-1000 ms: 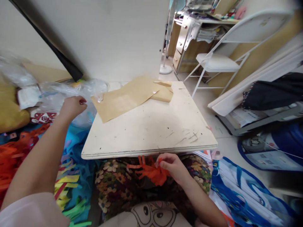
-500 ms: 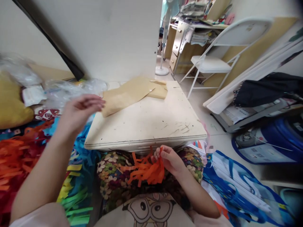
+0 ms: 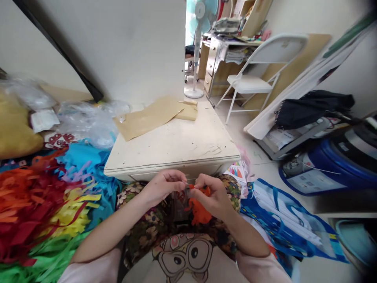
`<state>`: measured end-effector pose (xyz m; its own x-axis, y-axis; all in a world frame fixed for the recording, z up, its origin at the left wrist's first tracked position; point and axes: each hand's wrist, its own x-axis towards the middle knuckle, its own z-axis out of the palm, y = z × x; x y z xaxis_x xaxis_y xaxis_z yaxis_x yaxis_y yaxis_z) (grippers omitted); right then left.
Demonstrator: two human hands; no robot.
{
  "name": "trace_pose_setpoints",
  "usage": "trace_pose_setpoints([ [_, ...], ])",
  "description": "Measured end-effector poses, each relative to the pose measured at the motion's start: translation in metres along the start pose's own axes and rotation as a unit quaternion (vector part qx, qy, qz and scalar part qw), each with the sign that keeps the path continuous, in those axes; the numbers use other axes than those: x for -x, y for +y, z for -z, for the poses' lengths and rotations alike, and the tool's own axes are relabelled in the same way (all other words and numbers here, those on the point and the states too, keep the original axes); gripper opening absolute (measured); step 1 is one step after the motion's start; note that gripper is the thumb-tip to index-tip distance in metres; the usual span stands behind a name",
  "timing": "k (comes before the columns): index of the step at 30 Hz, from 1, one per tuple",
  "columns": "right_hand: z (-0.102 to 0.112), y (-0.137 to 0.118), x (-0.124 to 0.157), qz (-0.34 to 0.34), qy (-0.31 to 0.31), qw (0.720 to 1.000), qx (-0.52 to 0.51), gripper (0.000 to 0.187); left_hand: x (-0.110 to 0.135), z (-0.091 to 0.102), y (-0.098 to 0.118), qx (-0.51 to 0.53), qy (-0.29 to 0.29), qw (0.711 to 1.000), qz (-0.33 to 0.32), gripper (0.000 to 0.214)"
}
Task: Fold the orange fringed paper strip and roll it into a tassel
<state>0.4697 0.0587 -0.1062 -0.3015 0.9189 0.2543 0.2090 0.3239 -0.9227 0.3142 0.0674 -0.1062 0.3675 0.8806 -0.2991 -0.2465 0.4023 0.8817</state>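
Pinching a bunch of orange paper fringe [image 3: 198, 207] between both hands, I hold it over my lap, just below the near edge of the low cream table [image 3: 176, 145]. My right hand [image 3: 212, 195] is closed around the top of the bunch, the strips hanging down from it. My left hand [image 3: 165, 185] meets it fingertip to fingertip, thumb and forefinger pressed together at the fringe's upper end. On the table's far corner lie brown paper sheets [image 3: 153, 116]. Left of the table spreads a heap of coloured fringe [image 3: 50, 204] in red, orange, yellow, green and blue, with clear plastic bags [image 3: 85, 122] beyond it. Right of the table stands a white folding chair [image 3: 250, 82].
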Motion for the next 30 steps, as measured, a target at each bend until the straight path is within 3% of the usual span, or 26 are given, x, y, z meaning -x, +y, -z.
trace_pose_setpoints([
  [8, 0.001, -0.006, 0.015, 0.064, 0.006, 0.995, 0.078, 0.017, 0.010, -0.011, -0.005, 0.043, -0.005, 0.999, 0.006, 0.031],
  [15, 0.000, -0.015, 0.021, 0.128, 0.037, 0.977, 0.167, 0.019, 0.013, -0.016, -0.010, 0.036, -0.032, 0.998, -0.049, 0.025],
  [20, -0.003, -0.017, 0.026, 0.224, 0.121, 0.923, 0.290, 0.018, 0.012, -0.016, -0.015, -0.004, -0.031, 0.995, -0.100, 0.023],
  [25, 0.001, -0.021, 0.030, 0.257, 0.117, 0.865, 0.415, 0.019, 0.012, -0.016, -0.020, -0.048, -0.042, 0.981, -0.182, 0.014],
  [30, 0.003, -0.020, 0.037, 0.301, 0.136, 0.806, 0.491, 0.011, 0.014, -0.024, -0.018, -0.070, -0.011, 0.978, -0.195, 0.013],
])
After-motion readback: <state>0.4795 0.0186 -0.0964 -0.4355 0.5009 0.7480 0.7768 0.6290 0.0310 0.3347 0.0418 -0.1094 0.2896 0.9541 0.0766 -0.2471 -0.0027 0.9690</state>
